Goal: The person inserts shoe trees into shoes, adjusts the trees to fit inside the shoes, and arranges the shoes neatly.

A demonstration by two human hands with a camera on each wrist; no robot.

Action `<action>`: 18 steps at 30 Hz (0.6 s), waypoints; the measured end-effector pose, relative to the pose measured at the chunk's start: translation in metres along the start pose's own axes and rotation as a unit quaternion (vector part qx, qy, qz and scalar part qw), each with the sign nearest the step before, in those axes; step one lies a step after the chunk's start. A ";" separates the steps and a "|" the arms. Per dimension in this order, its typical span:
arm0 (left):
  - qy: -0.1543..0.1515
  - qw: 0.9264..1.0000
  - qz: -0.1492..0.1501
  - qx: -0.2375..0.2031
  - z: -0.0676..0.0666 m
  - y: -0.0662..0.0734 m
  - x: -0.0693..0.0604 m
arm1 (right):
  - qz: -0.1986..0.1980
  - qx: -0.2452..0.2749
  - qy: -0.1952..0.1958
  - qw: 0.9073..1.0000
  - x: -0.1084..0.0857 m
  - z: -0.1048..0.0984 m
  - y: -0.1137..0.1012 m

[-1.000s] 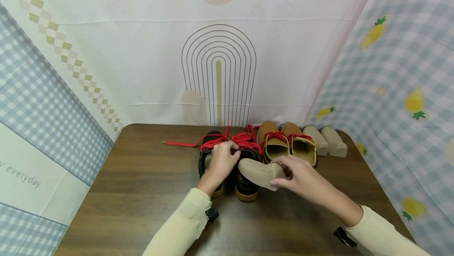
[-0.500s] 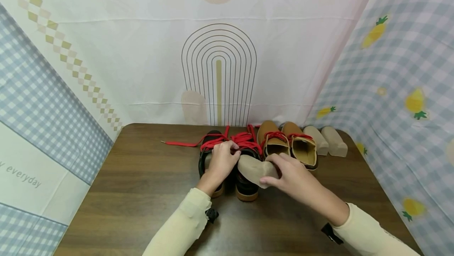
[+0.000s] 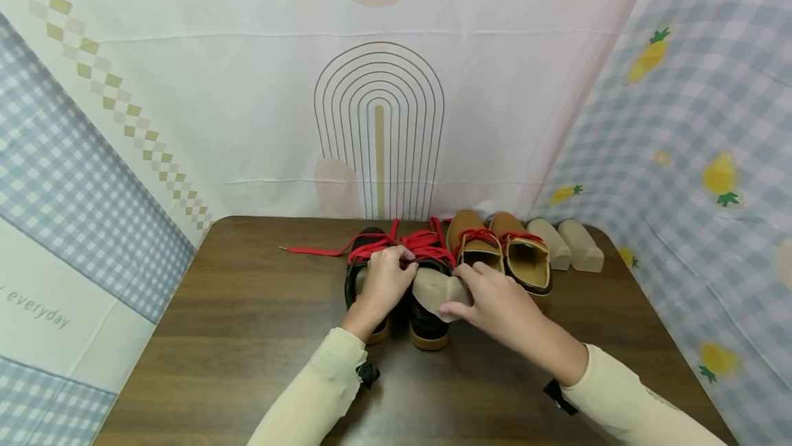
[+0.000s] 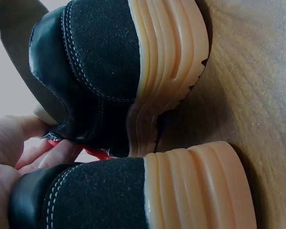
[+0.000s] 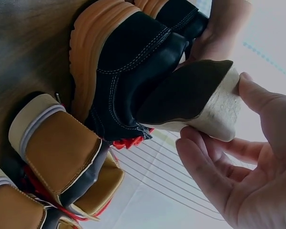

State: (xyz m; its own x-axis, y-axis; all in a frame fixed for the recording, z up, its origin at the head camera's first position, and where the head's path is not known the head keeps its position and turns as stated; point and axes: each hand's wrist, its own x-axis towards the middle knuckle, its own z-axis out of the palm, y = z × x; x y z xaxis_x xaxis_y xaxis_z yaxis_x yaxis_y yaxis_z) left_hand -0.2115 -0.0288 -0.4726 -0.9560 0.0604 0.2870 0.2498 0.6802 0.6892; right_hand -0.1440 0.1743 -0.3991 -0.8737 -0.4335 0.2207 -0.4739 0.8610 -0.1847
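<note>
A pair of black shoes with red laces and tan soles stands mid-table. My right hand [image 3: 495, 298] pinches the wide end of a beige shoe tree [image 3: 433, 289] between thumb and fingers. Its narrow end tilts down into the opening of the right black shoe [image 5: 133, 62], seen close in the right wrist view. My left hand [image 3: 386, 277] reaches over the left black shoe [image 4: 100, 195] and pinches the right shoe's upper edge near the red laces [image 3: 427, 247]. Another beige piece shows inside the left shoe, mostly covered by my hand.
To the right stand two brown shoes [image 3: 528, 260] with red laces. Beyond them lie two beige shoe trees [image 3: 581, 245] side by side. One red lace [image 3: 312, 250] trails left across the wooden table [image 3: 247, 336]. A patterned cloth [image 3: 260, 102] hangs behind.
My right hand has moved left and slightly up, tipping the shoe tree steeper, nose toward the right black shoe's opening. The left hand has stayed in place.
</note>
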 end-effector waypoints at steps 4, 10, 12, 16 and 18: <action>0.001 1.000 0.000 0.004 0.001 -0.001 0.000 | -0.012 -0.016 0.001 1.000 0.002 0.003 -0.003; -0.001 1.000 0.001 0.002 -0.001 -0.001 0.000 | -0.032 -0.039 0.022 0.999 0.008 0.009 -0.008; -0.003 1.000 0.001 0.001 -0.001 0.000 -0.001 | -0.033 -0.044 0.028 0.998 0.011 0.011 -0.010; -0.008 1.000 -0.002 0.005 -0.002 0.001 0.000 | -0.034 -0.044 0.032 0.998 0.015 0.013 -0.013; -0.007 1.000 -0.001 0.007 -0.002 0.001 0.000 | -0.036 -0.044 0.035 0.998 0.016 0.014 -0.014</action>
State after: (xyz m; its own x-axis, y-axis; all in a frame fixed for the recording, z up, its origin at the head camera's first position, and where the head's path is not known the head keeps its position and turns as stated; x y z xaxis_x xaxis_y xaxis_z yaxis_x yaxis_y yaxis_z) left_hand -0.2107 -0.0298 -0.4709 -0.9588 0.0695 0.2753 0.2454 0.6907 0.6803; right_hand -0.1523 0.1515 -0.4062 -0.8263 -0.4786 0.2970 -0.5216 0.8492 -0.0824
